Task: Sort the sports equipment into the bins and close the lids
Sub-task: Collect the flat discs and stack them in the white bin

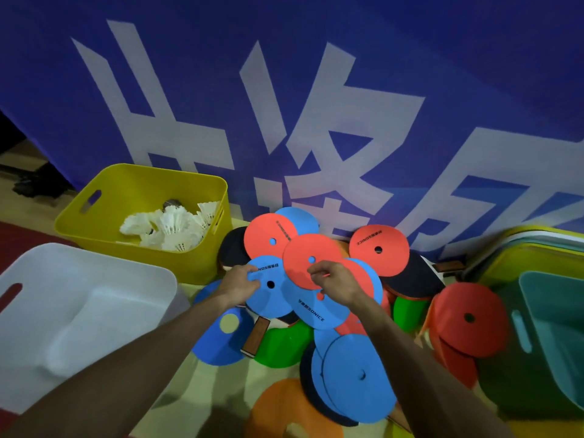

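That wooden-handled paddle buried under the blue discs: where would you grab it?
Probably by the wooden handle, coming from the near side. It pokes out toward the person, while the blade lies mostly hidden under the blue discs.

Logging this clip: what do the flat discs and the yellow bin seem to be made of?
The blue disc in the left hand and red disc in the right hand: probably foam or soft rubber, matte, punched centre hole. The yellow bin: likely moulded plastic, smooth, faint sheen, cut-out handle slot.
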{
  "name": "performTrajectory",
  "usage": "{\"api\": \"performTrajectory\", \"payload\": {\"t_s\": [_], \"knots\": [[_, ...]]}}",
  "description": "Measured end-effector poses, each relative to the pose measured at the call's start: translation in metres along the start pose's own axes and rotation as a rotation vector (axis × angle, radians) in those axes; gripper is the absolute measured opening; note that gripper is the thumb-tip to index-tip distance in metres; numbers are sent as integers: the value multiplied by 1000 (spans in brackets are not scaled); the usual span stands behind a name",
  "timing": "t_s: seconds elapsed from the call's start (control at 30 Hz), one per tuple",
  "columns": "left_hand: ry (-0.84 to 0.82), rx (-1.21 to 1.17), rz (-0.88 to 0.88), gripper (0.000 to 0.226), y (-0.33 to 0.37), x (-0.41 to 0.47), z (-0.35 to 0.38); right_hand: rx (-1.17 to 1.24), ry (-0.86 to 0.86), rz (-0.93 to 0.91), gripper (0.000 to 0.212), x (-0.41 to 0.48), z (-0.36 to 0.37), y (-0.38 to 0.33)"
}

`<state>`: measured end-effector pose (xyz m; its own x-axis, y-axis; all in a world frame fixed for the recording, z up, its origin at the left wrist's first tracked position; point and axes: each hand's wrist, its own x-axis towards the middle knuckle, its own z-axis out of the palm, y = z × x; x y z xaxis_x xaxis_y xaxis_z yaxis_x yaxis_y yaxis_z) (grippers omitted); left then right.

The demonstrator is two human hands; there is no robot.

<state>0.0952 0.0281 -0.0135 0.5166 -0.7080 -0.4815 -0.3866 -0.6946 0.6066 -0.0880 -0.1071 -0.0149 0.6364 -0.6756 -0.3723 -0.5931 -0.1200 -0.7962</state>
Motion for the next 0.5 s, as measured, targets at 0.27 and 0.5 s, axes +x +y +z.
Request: {"api": "performTrajectory", "payload": {"t_s": [0.27, 0.5], "knots": [[151, 195, -46, 56, -2, 36, 14, 45, 74, 174, 15, 9, -1, 48], [208, 341, -6, 52, -6, 42, 21, 430, 251, 448, 9, 17, 7, 72]]}}
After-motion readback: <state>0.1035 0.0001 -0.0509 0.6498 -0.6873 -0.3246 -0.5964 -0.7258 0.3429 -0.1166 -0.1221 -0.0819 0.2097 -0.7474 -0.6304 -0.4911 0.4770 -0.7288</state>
